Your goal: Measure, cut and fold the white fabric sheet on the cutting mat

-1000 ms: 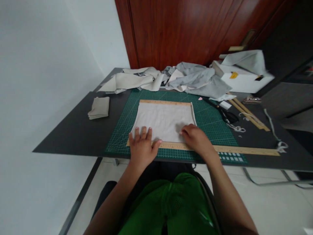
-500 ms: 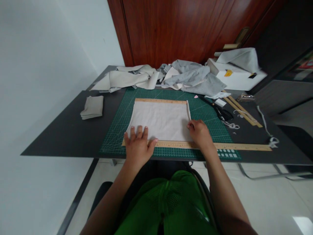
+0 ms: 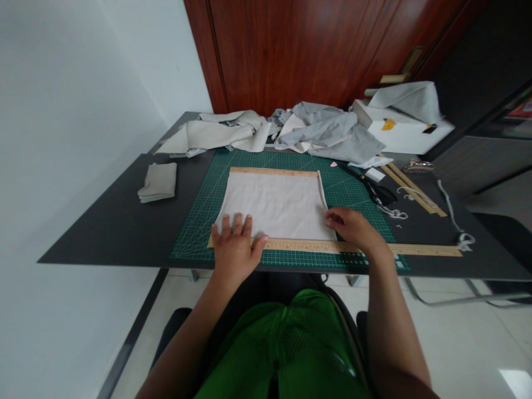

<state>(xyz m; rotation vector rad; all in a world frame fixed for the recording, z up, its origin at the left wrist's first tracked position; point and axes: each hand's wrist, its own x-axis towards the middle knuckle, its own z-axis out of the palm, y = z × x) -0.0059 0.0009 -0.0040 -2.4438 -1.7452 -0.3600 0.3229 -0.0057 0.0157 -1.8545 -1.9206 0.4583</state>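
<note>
A white cloth (image 3: 276, 202) lies flat on the green cutting mat (image 3: 195, 221). One wooden ruler (image 3: 273, 172) runs along its far edge and a longer wooden ruler (image 3: 307, 245) along its near edge. My left hand (image 3: 235, 241) is spread flat, fingers apart, over the cloth's near left corner and the long ruler. At the cloth's right edge, my right hand (image 3: 353, 226) has thumb and fingertips pinched together on the fabric. A narrow raised or folded strip shows along that edge.
Folded cloths (image 3: 158, 182) are stacked at the left. Crumpled fabric (image 3: 328, 130) and a white box (image 3: 405, 130) line the back. Black scissors (image 3: 376, 191), wooden strips (image 3: 411, 188) and white cord (image 3: 451, 208) lie to the right. The table's near edge is close to my body.
My right hand has shifted slightly right, and its forearm has swung outward. More of the cloth's near right corner shows. My left hand stays in place.
</note>
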